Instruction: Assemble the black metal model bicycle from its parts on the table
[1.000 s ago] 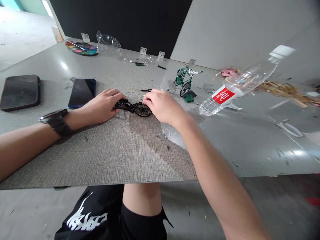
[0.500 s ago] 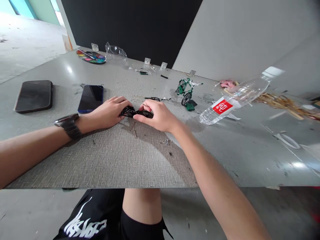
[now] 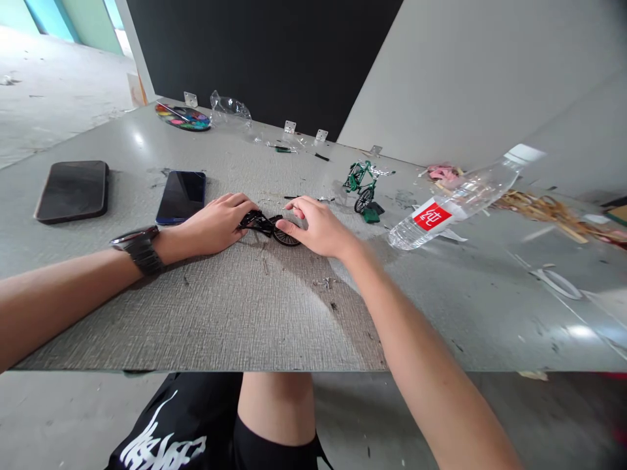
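Observation:
A black miniature bicycle (image 3: 264, 226) stands low on the table between my hands, part of its frame and one spoked wheel (image 3: 285, 237) showing. My left hand (image 3: 223, 223) is closed over its left end, which the fingers partly hide. At the wheel's side is my right hand (image 3: 316, 225), thumb and index finger apart; the thumb lies over the wheel's upper edge, and I cannot tell whether it presses there. Just behind the hands lies a thin dark part (image 3: 292, 196). In front of them are small silver bits (image 3: 327, 282) and a thin pin (image 3: 265, 266).
A green miniature bicycle (image 3: 361, 183) stands behind on the right, near a clear plastic bottle (image 3: 458, 196) lying tilted. Leftward lie a phone (image 3: 181, 196) and a black flat case (image 3: 73, 190). A paint palette (image 3: 183, 119) and clear plastic packaging (image 3: 230, 111) are at the back.
My right hand's fingers have spread and drawn slightly right, off the black bicycle's wheel, so more of the bicycle shows. My left hand stays on its left end. The view has shifted slightly.

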Action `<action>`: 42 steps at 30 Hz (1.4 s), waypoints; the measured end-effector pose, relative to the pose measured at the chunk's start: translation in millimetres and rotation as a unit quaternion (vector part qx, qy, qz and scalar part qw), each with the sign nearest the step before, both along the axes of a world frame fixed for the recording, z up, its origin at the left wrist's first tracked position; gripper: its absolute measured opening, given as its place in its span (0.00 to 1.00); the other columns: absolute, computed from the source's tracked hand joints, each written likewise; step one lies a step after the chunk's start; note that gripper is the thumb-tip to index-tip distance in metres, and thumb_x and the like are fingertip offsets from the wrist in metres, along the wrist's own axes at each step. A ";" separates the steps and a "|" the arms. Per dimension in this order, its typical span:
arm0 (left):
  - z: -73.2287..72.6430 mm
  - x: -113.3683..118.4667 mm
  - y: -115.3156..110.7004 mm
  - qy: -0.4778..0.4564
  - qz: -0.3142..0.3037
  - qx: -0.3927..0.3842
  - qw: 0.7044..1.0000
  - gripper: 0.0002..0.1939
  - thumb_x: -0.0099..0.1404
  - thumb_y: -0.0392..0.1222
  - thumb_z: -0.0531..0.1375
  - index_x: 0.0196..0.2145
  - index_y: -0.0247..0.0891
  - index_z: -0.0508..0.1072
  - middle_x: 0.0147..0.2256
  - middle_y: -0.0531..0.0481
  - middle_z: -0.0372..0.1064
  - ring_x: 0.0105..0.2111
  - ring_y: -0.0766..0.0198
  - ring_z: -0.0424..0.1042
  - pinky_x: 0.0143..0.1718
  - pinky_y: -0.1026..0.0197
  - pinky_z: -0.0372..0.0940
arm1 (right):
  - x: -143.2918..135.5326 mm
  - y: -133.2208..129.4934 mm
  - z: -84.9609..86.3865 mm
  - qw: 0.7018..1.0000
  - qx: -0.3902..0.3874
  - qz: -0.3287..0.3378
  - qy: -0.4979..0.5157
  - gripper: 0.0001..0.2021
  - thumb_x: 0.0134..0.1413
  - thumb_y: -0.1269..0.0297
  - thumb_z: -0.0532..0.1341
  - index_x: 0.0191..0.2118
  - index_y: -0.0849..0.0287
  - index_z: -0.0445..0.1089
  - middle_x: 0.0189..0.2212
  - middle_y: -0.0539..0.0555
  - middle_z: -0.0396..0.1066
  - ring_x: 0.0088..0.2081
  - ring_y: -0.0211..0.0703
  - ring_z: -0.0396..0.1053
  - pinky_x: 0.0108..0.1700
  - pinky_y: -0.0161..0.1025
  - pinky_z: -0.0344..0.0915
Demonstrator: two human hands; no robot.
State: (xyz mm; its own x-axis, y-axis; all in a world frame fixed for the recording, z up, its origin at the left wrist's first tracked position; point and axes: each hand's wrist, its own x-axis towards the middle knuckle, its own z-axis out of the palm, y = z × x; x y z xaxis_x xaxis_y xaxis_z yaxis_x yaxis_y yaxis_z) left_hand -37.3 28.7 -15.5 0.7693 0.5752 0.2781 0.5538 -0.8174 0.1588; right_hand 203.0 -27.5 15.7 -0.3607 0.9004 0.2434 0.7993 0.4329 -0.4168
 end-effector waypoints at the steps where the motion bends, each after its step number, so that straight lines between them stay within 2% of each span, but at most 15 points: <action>1: 0.0 0.0 -0.2 0.000 0.001 0.000 1.000 0.19 0.68 0.40 0.50 0.54 0.31 0.66 0.50 0.37 0.67 0.53 0.50 0.66 0.55 0.49 0.62 | 3.9 1.4 -0.1 1.000 -0.009 -0.008 -0.014 0.23 0.60 0.38 0.54 0.32 0.54 0.56 0.35 0.54 0.64 0.35 0.43 0.63 0.38 0.41 0.58; 3: -0.4 0.1 -0.1 0.000 0.003 0.000 1.000 0.19 0.69 0.40 0.50 0.54 0.32 0.66 0.50 0.37 0.67 0.53 0.50 0.66 0.55 0.49 0.62 | 11.1 3.9 -0.5 0.998 -0.037 -0.024 -0.033 0.22 0.57 0.38 0.58 0.34 0.55 0.59 0.36 0.54 0.65 0.35 0.43 0.63 0.37 0.41 0.58; 6: -1.3 0.1 0.9 -0.004 0.003 0.002 1.000 0.18 0.69 0.40 0.50 0.55 0.34 0.66 0.50 0.38 0.67 0.53 0.51 0.66 0.55 0.50 0.62 | 18.1 7.3 -2.0 0.997 -0.059 -0.026 -0.039 0.19 0.54 0.45 0.64 0.35 0.55 0.61 0.37 0.54 0.67 0.35 0.44 0.63 0.37 0.41 0.59; 10: -2.9 0.1 3.1 -0.007 0.000 0.001 1.000 0.18 0.69 0.40 0.51 0.55 0.34 0.66 0.50 0.39 0.67 0.53 0.51 0.66 0.55 0.50 0.62 | 20.7 11.6 -6.8 0.998 -0.052 -0.021 -0.027 0.15 0.54 0.52 0.66 0.34 0.54 0.61 0.34 0.52 0.67 0.34 0.43 0.63 0.36 0.42 0.59; 16: -5.4 0.4 5.5 -0.006 0.001 0.000 1.000 0.19 0.69 0.41 0.51 0.55 0.32 0.66 0.51 0.37 0.67 0.53 0.50 0.66 0.56 0.49 0.62 | 21.5 16.4 -16.8 0.997 -0.038 -0.047 0.049 0.18 0.50 0.55 0.69 0.32 0.54 0.58 0.38 0.54 0.68 0.36 0.43 0.65 0.36 0.44 0.62; 24: -4.8 0.0 4.6 -0.009 0.001 -0.009 1.000 0.20 0.68 0.40 0.52 0.55 0.33 0.67 0.51 0.37 0.67 0.55 0.50 0.65 0.57 0.49 0.61 | 21.6 16.6 -19.0 0.997 -0.052 -0.038 0.048 0.18 0.50 0.53 0.69 0.33 0.53 0.58 0.36 0.53 0.69 0.35 0.44 0.65 0.36 0.45 0.62; 30: -6.0 -0.1 5.2 -0.008 -0.001 -0.005 1.000 0.20 0.68 0.39 0.52 0.55 0.31 0.66 0.51 0.37 0.67 0.54 0.49 0.66 0.56 0.48 0.62 | 20.4 17.3 -17.9 0.998 -0.007 -0.051 0.031 0.20 0.50 0.55 0.69 0.31 0.53 0.55 0.35 0.53 0.68 0.34 0.44 0.64 0.36 0.45 0.61; 36: -3.0 -0.3 3.7 -0.027 -0.023 -0.006 0.999 0.19 0.68 0.37 0.52 0.54 0.31 0.68 0.50 0.37 0.68 0.53 0.51 0.67 0.57 0.49 0.62 | 17.5 14.0 -15.2 0.998 -0.034 -0.052 0.025 0.16 0.54 0.56 0.66 0.32 0.53 0.56 0.41 0.56 0.73 0.40 0.49 0.68 0.39 0.47 0.62; 39: 2.1 0.5 1.4 -0.070 -0.022 -0.025 0.997 0.18 0.69 0.37 0.52 0.54 0.31 0.69 0.50 0.38 0.70 0.51 0.53 0.69 0.55 0.52 0.63 | 15.8 11.3 -11.9 0.997 -0.035 -0.064 0.011 0.15 0.58 0.54 0.63 0.32 0.53 0.55 0.42 0.57 0.73 0.42 0.51 0.69 0.40 0.48 0.62; 42: 7.3 2.2 0.4 -0.153 0.002 -0.044 0.987 0.17 0.70 0.41 0.54 0.51 0.32 0.72 0.48 0.40 0.74 0.48 0.56 0.72 0.51 0.55 0.65 | 14.3 9.1 -8.3 0.997 -0.030 -0.074 0.011 0.15 0.60 0.52 0.60 0.33 0.53 0.53 0.45 0.59 0.72 0.47 0.54 0.69 0.41 0.49 0.62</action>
State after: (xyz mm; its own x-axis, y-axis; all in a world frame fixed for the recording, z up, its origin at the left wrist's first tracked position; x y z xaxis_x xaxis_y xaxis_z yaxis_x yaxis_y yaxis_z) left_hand -35.2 29.1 -8.2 0.6551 0.6107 0.4448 0.4723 -0.7906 0.3898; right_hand 217.3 -18.4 7.4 -0.2186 0.9561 0.1949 0.8425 0.2857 -0.4567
